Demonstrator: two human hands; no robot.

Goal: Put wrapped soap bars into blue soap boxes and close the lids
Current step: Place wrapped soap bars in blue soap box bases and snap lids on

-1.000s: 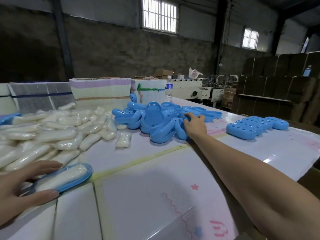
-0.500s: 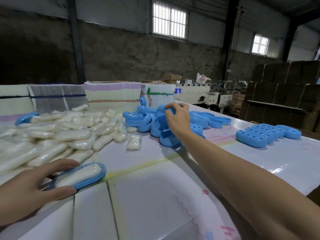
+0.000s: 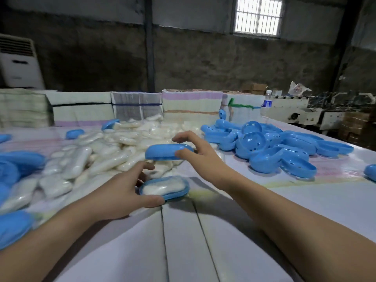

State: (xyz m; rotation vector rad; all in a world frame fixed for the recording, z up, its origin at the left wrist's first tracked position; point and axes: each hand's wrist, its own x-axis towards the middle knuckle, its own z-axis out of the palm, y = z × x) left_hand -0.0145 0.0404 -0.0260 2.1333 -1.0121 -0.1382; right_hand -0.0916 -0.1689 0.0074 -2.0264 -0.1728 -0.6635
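A blue soap box base (image 3: 176, 195) lies on the white table (image 3: 183, 241) with a wrapped white soap bar (image 3: 162, 187) in it. My left hand (image 3: 122, 196) holds this base, thumb at its near rim and fingers behind it. My right hand (image 3: 198, 153) grips a blue lid (image 3: 162, 151) between thumb and fingers, hovering just above and behind the filled base. A big heap of wrapped soap bars (image 3: 114, 143) lies behind. Loose blue box halves (image 3: 270, 147) are piled to the right.
Closed blue boxes (image 3: 16, 165) crowd the left edge, and one more (image 3: 371, 171) sits far right. Stacked sheet bundles (image 3: 191, 104) and a water bottle (image 3: 266, 106) line the table's back. Machines and cartons stand beyond at the right.
My right hand took a blue lid from the pile and carried it left, over the filled base. The view swung left and down. My left hand kept hold of the base.
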